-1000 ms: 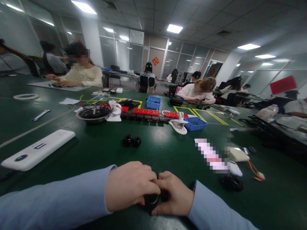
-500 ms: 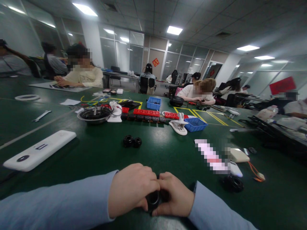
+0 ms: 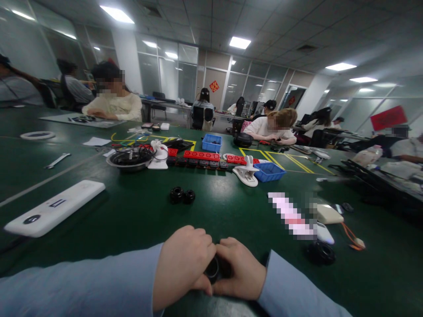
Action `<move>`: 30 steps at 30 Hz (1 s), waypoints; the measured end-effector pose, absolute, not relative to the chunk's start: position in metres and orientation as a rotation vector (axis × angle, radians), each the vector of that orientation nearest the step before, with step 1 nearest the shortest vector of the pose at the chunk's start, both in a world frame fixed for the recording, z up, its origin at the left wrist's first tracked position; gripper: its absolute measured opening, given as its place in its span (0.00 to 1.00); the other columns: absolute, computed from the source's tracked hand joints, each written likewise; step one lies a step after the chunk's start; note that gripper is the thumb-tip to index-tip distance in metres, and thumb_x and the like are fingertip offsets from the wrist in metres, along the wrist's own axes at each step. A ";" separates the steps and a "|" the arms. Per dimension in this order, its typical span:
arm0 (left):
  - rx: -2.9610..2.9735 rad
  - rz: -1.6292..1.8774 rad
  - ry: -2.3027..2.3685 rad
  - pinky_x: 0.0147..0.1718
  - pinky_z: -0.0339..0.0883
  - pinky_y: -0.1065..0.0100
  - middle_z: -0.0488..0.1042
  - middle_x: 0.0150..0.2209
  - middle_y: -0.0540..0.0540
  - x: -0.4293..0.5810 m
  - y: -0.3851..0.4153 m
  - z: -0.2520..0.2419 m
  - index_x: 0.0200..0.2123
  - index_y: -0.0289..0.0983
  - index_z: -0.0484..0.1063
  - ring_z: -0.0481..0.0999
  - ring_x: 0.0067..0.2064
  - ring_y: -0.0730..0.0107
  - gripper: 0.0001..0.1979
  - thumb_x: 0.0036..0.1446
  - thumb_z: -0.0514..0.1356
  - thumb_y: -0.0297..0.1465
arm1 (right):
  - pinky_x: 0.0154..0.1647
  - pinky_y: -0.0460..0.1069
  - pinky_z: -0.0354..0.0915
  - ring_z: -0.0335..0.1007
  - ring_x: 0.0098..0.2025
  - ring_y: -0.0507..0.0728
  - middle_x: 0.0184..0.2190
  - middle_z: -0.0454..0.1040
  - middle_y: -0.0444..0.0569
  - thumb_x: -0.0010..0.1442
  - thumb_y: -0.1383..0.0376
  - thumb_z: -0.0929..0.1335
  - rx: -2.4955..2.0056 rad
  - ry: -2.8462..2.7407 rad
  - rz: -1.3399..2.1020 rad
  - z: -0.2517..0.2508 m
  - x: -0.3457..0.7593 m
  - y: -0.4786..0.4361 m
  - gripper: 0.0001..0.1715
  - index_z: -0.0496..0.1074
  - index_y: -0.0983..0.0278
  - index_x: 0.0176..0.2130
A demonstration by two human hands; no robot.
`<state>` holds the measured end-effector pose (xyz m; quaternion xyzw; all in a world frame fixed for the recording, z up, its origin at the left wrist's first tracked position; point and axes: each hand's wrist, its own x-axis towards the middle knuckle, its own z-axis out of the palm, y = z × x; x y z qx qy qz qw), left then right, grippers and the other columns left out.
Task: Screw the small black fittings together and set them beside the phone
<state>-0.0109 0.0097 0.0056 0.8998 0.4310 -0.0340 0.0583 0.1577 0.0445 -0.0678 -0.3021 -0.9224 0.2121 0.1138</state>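
Observation:
A black round part with a ring-shaped opening (image 3: pixel 213 269) is held low over the green table (image 3: pixel 142 220), close in front of me. My left hand (image 3: pixel 187 264) closes around its left side, with the thumb low on it. On the other side my right hand (image 3: pixel 239 270) grips it with curled fingers and thumb. The two hands meet at the top, and fingers hide most of the part, so its exact kind does not show. Ahead of the hands sit two similar small black round parts (image 3: pixel 177 194), side by side. Another black round part (image 3: pixel 321 253) lies to the right.
A white oblong device (image 3: pixel 56 207) and a wrench (image 3: pixel 57 160) lie at left. Farther back are a metal bowl (image 3: pixel 115 163), red-and-black power strips (image 3: pixel 201 155), a white clip stand (image 3: pixel 246 174) and blue bins (image 3: pixel 269 171). A cream box (image 3: pixel 328 214) is at right. People sit around.
My left hand has shifted slightly right, turning a little around the black part. The right hand has barely moved. Across the table, a person's hands have drawn back toward their body.

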 end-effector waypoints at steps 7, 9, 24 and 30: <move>2.709 -0.044 1.525 0.31 0.66 0.60 0.73 0.29 0.42 -0.007 0.006 -0.002 0.30 0.30 0.72 0.73 0.32 0.56 0.26 0.43 0.64 0.50 | 0.29 0.47 0.54 0.59 0.27 0.53 0.23 0.62 0.43 0.40 0.51 0.74 -0.993 -2.655 0.624 -0.067 0.157 0.045 0.23 0.68 0.65 0.28; 2.697 -0.046 1.575 0.31 0.67 0.59 0.73 0.29 0.41 -0.005 0.005 -0.003 0.30 0.30 0.72 0.73 0.32 0.55 0.26 0.43 0.63 0.51 | 0.29 0.47 0.54 0.58 0.27 0.53 0.23 0.62 0.43 0.41 0.51 0.74 -1.009 -2.641 0.625 -0.067 0.157 0.045 0.23 0.68 0.65 0.28; 2.646 0.061 1.628 0.31 0.67 0.57 0.72 0.29 0.41 -0.004 0.005 -0.005 0.30 0.31 0.71 0.72 0.32 0.54 0.25 0.43 0.64 0.50 | 0.28 0.48 0.53 0.57 0.26 0.52 0.23 0.62 0.43 0.44 0.50 0.72 -0.956 -2.643 0.598 -0.065 0.158 0.046 0.22 0.68 0.65 0.29; 2.650 0.065 1.612 0.31 0.67 0.55 0.71 0.29 0.42 -0.005 0.007 -0.004 0.31 0.31 0.71 0.71 0.33 0.54 0.27 0.43 0.63 0.52 | 0.28 0.47 0.53 0.57 0.26 0.52 0.22 0.61 0.42 0.42 0.52 0.74 -0.981 -2.642 0.623 -0.064 0.158 0.046 0.21 0.67 0.65 0.27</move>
